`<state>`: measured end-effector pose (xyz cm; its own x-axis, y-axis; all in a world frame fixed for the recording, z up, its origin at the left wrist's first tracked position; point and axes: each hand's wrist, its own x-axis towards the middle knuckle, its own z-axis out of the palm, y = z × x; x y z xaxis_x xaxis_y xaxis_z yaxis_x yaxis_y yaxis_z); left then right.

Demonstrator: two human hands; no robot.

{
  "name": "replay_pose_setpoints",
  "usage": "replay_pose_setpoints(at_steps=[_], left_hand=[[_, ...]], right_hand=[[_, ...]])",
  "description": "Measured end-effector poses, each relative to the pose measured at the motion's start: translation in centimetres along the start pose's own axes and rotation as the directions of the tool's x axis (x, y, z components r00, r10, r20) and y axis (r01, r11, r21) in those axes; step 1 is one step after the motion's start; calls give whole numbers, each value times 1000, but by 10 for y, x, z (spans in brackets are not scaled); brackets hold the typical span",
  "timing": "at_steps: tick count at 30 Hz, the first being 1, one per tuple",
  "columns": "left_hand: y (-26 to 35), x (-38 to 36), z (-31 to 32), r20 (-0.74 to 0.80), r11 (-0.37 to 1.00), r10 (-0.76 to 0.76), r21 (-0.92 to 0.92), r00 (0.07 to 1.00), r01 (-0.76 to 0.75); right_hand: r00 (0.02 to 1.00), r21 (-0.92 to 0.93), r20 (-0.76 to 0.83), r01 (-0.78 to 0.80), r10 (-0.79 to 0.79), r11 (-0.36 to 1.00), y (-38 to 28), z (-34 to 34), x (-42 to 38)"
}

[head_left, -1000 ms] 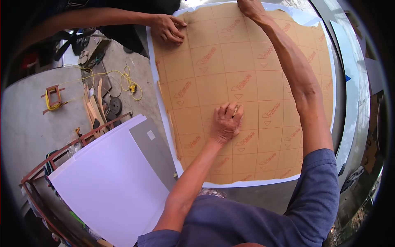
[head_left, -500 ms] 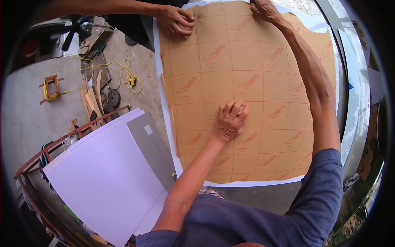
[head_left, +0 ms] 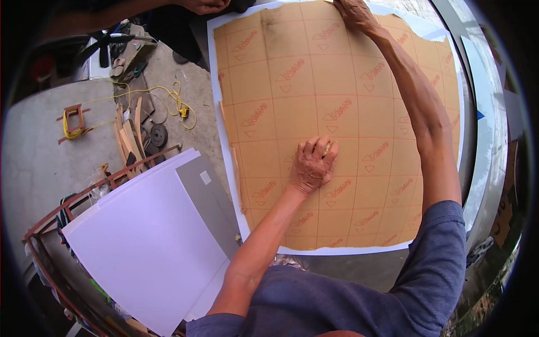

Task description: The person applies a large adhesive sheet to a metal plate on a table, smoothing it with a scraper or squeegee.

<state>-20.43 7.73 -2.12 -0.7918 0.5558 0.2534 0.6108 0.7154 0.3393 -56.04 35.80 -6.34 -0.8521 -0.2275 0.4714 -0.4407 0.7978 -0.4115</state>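
A large brown protective sheet (head_left: 297, 121) printed with red lines and lettering lies over a white panel (head_left: 348, 251), whose rim shows around it. My left hand (head_left: 313, 165) rests on the middle of the brown sheet, its fingers curled under. A ring-like gold spot shows at one finger; anything under the fingers is hidden. Stretched across the right part of the sheet, my right arm brings my right hand (head_left: 359, 18) to the far edge. Its fingertips are cut off by the top of the view.
Another person's hand (head_left: 206, 5) is beyond the far left corner. White boards (head_left: 140, 241) lean at lower left beside a rusty metal frame (head_left: 48, 224). Wood strips (head_left: 128, 137) and a yellow cord (head_left: 178, 101) lie on the floor. A torn white edge (head_left: 421, 28) shows at far right.
The other person's hand has lifted off the far left corner of the sheet and drawn back. My right hand has shifted slightly left along the far edge. My left hand stays put.
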Motion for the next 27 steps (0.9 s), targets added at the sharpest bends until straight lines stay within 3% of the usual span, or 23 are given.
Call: replay_pose_setpoints(at_steps=[4,7,9,11,14,17,20,24,27], left_hand=[[0,1,-2,9,1000,-10,-8,1000,10],[-1,0,1,0,1000,-1,-19,1000,1],[0,2,0,-2,1000,-11,-19,1000,10],[2,1,-1,0,1000,-11,-22,1000,11],[-1,1,-1,4,1000,-4,-9,1000,4],[0,1,0,6,1000,-7,2,1000,7],[0,-1,1,5,1000,-6,-3,1000,6],[0,1,-1,-2,1000,-12,-13,1000,12],[1,1,0,1,1000,-10,-16,1000,10]], right_hand=[[996,57,82,-41,36,998,-13,-14,3],[996,47,-17,-86,87,995,-28,-16,4],[999,-11,-36,-41,41,999,-50,-23,7],[999,-74,-5,-49,48,996,-44,-14,6],[995,-99,-99,-16,6,995,-36,5,12],[986,121,-139,-71,88,990,-42,2,5],[991,194,-69,-96,111,976,-44,-6,5],[977,137,-195,-55,82,989,-53,0,5],[979,-3,-201,45,-45,999,-63,1,8]])
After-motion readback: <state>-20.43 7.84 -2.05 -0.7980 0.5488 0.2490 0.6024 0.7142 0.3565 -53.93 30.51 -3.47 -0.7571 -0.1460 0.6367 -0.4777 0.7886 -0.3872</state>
